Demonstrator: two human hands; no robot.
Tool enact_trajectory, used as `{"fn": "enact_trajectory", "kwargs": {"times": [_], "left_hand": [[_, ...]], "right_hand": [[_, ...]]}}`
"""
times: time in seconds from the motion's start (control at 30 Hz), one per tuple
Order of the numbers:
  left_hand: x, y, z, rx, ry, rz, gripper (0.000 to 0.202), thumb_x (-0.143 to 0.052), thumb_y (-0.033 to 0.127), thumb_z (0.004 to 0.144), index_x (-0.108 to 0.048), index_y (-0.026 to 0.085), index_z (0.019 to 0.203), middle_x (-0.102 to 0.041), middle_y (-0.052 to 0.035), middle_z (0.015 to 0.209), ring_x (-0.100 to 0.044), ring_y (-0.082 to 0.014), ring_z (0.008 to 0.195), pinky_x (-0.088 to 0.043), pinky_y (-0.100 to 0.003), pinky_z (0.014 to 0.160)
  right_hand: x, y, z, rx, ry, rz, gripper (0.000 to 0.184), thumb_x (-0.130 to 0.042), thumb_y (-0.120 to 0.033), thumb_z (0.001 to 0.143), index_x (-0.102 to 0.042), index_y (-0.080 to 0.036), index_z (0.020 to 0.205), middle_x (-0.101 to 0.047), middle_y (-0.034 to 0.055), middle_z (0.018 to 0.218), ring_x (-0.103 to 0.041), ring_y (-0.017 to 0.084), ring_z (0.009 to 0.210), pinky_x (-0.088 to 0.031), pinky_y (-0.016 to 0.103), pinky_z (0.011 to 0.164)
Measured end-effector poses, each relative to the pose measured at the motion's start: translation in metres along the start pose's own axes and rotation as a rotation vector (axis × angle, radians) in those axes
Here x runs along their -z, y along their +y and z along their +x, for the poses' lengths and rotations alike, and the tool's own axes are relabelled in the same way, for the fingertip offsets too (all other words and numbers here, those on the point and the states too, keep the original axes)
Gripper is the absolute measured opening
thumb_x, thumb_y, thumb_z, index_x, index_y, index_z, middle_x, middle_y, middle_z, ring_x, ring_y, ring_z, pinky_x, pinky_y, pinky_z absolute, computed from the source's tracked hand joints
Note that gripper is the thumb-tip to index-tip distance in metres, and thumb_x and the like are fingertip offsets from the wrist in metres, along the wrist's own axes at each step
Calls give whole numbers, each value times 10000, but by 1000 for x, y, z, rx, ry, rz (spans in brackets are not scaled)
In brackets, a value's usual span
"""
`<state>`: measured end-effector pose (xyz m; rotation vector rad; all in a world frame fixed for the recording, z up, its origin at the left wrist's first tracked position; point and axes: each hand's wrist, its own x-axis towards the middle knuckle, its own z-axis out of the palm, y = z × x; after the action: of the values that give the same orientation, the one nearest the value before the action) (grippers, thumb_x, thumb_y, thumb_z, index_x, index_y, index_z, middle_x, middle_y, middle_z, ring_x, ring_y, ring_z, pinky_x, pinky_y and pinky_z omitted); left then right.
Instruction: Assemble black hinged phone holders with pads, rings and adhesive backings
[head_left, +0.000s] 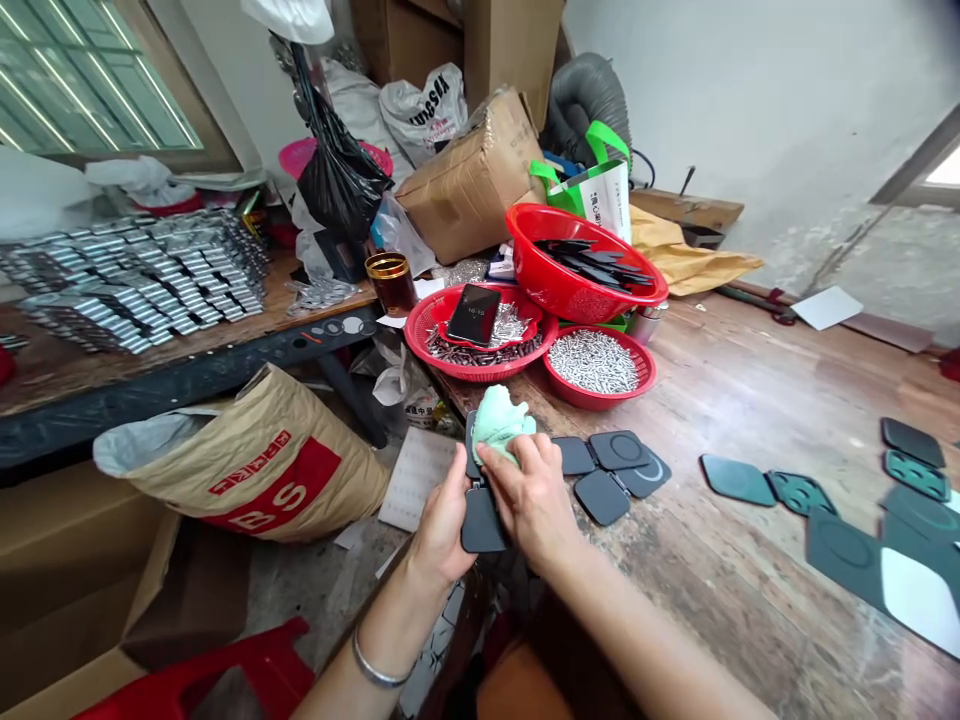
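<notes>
My left hand grips a dark grey hinged pad by its left edge at the near corner of the wooden table. My right hand is closed on a light green cloth and presses it onto the pad's upper part. Just right of my hands, several more dark rounded-square pads lie flat on the table.
Red baskets stand behind: one with metal parts and a black phone, one with small silver pins, one with black pieces. More pads lie at the right. A paper sack and stacked metal pieces are to the left.
</notes>
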<state>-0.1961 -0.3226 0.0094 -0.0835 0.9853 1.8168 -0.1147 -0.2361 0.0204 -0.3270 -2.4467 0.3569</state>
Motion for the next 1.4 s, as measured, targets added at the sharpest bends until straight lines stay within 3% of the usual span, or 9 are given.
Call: {"fn": "enact_trajectory", "kwargs": {"times": [0.2,0.4,0.6,0.77,0.87,0.97,1.1,1.23,1.4], "left_hand": [[2,5,-5,57,28,30,514,-404,551,930,-634,97,1006,-667,-89,747,-642,-183,644,-500,-256,579],[11,11,-4,34,-26,44,457,-467,516,917,-639,101,997,-664,-80,737,-651,-202,714,-506,-256,631],[23,21,-4,65,115,42,469,-407,535,930,-598,111,989,-636,-81,677,-637,-195,586,-498,-262,526],[19,31,-7,-12,66,66,441,-327,449,974,-557,114,1144,-673,-116,799,-673,-215,683,-547,-314,641],[13,38,-10,-72,15,153,356,-422,304,952,-515,132,1249,-681,-133,947,-681,-228,786,-557,-332,703],[3,43,-12,-125,-22,346,473,-592,206,848,-481,192,1308,-679,-109,1008,-680,-226,768,-555,-299,638],[-27,33,4,-95,-251,659,548,-672,248,792,-497,190,1308,-665,-115,1077,-677,-223,820,-548,-281,676],[-70,1,48,-284,-514,1101,491,-577,223,824,-503,134,1301,-673,-121,1066,-652,-215,951,-512,-315,855],[-110,-30,95,-515,-518,1434,370,-591,154,761,-650,163,1126,-652,-113,1100,-597,-267,1032,-428,-390,971]], "right_hand": [[2,22,-3,-69,85,13,303,-438,-251,960,-637,-156,1169,-479,94,926,-384,196,887,-353,339,809],[-1,10,-11,100,-87,-10,323,-469,-247,941,-602,-196,1231,-495,90,934,-397,210,900,-342,338,785],[-20,43,31,-197,-104,-140,299,-443,-292,955,-664,-213,1140,-504,96,932,-414,211,891,-372,322,789],[-31,51,47,-334,-99,-203,621,-535,-326,905,-345,-96,1450,-449,191,1237,-400,307,1119,-366,446,953],[-24,42,24,-312,-100,-217,604,-534,-285,902,-337,-140,1454,-334,179,1402,-251,343,1322,-255,534,1064],[-4,29,-20,-276,51,-106,451,-444,-216,931,-433,-138,1375,-313,149,1426,-191,300,1376,-235,524,1103],[37,15,-87,-340,109,157,354,-428,-156,927,-489,-164,1276,-426,130,1320,-403,196,1261,-403,354,1038],[76,7,-134,-360,76,337,234,-431,-114,919,-555,-203,1097,-556,71,1085,-575,107,986,-492,176,849],[108,9,-182,-351,63,377,194,-425,-93,911,-575,-185,992,-585,49,929,-610,84,832,-506,127,753]]}}
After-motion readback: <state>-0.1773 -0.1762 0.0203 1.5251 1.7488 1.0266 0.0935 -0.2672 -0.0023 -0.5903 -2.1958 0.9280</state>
